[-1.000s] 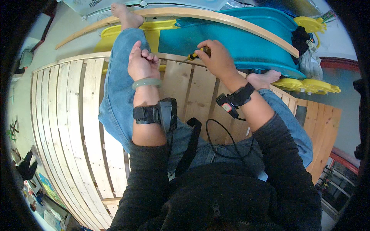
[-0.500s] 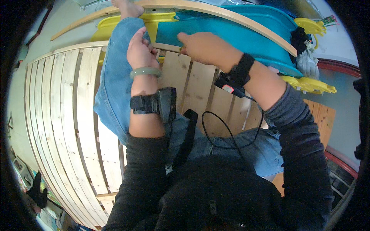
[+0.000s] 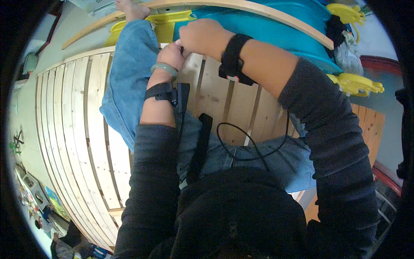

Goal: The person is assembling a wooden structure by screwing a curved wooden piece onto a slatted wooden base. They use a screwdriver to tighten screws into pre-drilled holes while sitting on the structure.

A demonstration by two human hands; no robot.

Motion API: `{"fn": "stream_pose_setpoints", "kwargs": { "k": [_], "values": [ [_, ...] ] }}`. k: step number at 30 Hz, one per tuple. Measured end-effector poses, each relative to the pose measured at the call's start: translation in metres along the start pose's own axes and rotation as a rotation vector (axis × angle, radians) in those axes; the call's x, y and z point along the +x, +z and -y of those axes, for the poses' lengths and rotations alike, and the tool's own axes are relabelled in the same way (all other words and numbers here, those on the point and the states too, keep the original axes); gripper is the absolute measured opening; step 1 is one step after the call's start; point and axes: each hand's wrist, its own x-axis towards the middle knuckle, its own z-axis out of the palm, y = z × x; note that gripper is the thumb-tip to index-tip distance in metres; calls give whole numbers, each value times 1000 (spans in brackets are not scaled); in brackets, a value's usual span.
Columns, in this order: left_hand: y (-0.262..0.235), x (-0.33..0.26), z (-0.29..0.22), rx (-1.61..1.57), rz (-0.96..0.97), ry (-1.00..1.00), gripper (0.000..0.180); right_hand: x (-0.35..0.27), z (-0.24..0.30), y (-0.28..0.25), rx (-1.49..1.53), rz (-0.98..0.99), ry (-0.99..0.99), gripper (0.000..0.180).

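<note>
My left hand, with a pale green bangle on its wrist, is closed beside my bent left leg in blue jeans. Against its fingertips presses my right hand, curled into a fist-like grip. Whatever the fingers hold is too small or too hidden to make out. Both hands meet above the far edge of a slatted wooden bed base. Black straps carry small dark devices, one on my left forearm and one on my right wrist.
Beyond the slats lies a curved wooden rail, in front of a teal plastic panel and yellow plastic parts. A black cable loops over my lap. Grey-white plastic bags hang at the far right.
My right hand has moved left and away from me, and my left hand slightly towards it. The hands, apart before, now touch at the fingers. The view has shifted slightly.
</note>
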Motion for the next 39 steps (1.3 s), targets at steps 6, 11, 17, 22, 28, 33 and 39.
{"fn": "stream_pose_setpoints", "kwargs": {
  "k": [6,11,17,22,28,33,39],
  "values": [
    [-4,-3,-5,-42,-124,159,27,-1,-16,3,-112,-88,-359,28],
    [5,3,-5,158,-56,-25,30,-9,-25,7,46,-16,-163,31],
    [18,6,-4,67,-223,-110,34,0,-14,10,21,-30,-31,32],
    [1,11,7,129,88,-5,35,-1,-23,-1,-18,-15,-268,39],
    [10,18,12,258,-98,31,37,13,-3,4,-116,15,159,42],
    [9,16,36,159,-101,374,38,27,-10,7,140,154,-152,37],
    [21,24,29,274,-163,57,38,19,-8,15,6,-108,89,31]
  ]
}}
